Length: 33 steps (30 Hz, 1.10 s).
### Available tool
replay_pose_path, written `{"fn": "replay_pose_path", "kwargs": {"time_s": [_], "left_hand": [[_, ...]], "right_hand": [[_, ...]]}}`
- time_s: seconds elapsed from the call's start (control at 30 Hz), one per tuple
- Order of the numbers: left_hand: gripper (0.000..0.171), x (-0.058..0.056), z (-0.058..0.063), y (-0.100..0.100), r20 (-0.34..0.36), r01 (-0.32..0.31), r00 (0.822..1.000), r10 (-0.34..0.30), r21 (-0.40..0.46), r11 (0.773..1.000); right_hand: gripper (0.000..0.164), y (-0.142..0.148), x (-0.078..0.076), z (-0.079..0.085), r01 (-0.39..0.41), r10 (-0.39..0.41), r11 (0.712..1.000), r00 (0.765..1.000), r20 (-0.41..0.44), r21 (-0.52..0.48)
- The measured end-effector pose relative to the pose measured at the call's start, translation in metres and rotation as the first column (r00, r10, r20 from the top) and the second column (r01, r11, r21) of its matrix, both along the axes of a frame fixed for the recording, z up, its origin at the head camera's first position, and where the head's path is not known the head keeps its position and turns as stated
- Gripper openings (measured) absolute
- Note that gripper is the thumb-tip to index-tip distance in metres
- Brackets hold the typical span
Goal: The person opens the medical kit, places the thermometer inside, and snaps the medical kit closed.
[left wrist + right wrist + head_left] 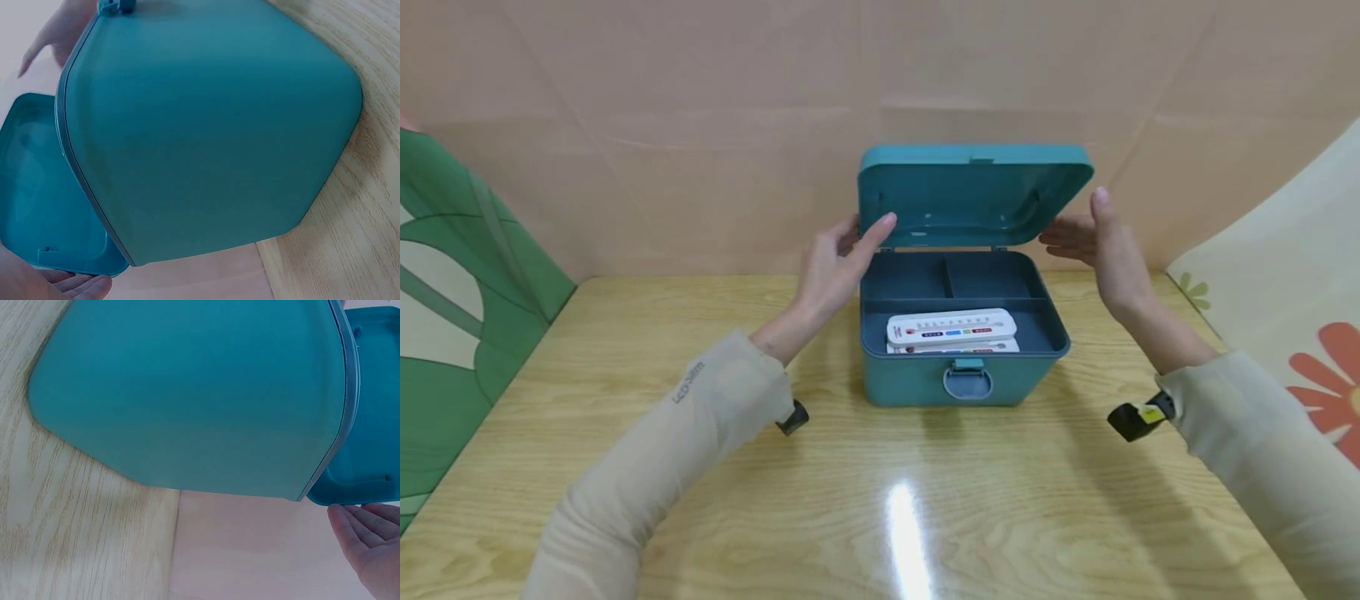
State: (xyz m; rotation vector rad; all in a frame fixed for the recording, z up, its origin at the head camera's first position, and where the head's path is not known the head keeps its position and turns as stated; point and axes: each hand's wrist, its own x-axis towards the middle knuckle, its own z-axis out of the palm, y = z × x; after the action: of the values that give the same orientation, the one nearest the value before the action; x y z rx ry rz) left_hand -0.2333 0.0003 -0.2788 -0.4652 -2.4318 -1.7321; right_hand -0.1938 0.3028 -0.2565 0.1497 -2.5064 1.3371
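Observation:
A teal storage box (902,382) stands on the table with its lid (977,196) raised at the back. My left hand (833,265) is at the lid's left edge, fingers behind it and thumb along the front side. At the lid's right edge is my right hand (1116,262), fingers extended behind the lid and thumb pointing up. The right wrist view shows those fingertips (356,519) at the lid's rim. In the box's front compartment lie two white thermometers, the upper thermometer (951,327) partly covering the lower thermometer (981,347).
A dark divider (947,277) splits the box's rear part into two compartments. On the front is a round latch (967,382). The wooden table (700,517) meets a pinkish backdrop (715,167). Printed panels flank it: green at left (445,350), floral at right (1285,275).

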Motion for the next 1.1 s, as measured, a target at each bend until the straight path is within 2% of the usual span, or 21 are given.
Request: {"fn": "replay_pose_path", "kwargs": {"time_s": [0.3, 0.57, 0.7, 0.93, 1.1], "left_hand": [[0.067, 0.005, 0.0, -0.001, 0.012, -0.002, 1.0, 0.002, -0.023, 1.0], [0.063, 0.007, 0.001, -0.002, 0.005, -0.001, 1.0, 0.001, -0.006, 1.0], [0.061, 0.01, 0.0, -0.003, -0.012, -0.001, 1.0, 0.001, -0.023, 1.0], [0.075, 0.015, -0.001, -0.005, -0.056, -0.002, 0.998, 0.001, -0.02, 1.0], [0.078, 0.017, -0.002, -0.004, -0.078, -0.003, 0.997, 0.002, -0.006, 1.0]], "right_hand": [[0.08, 0.003, 0.004, 0.0, -0.057, 0.057, 0.997, 0.998, 0.0, -0.056], [0.08, 0.003, 0.006, -0.001, -0.101, 0.102, 0.99, 0.995, 0.004, -0.096], [0.074, 0.002, 0.007, -0.002, -0.119, 0.121, 0.985, 0.993, 0.0, -0.128], [0.057, 0.006, 0.009, -0.006, -0.186, 0.188, 0.942, 0.982, -0.02, -0.28], [0.054, 0.008, 0.01, -0.008, -0.198, 0.202, 0.931, 0.979, -0.017, -0.306]]}}
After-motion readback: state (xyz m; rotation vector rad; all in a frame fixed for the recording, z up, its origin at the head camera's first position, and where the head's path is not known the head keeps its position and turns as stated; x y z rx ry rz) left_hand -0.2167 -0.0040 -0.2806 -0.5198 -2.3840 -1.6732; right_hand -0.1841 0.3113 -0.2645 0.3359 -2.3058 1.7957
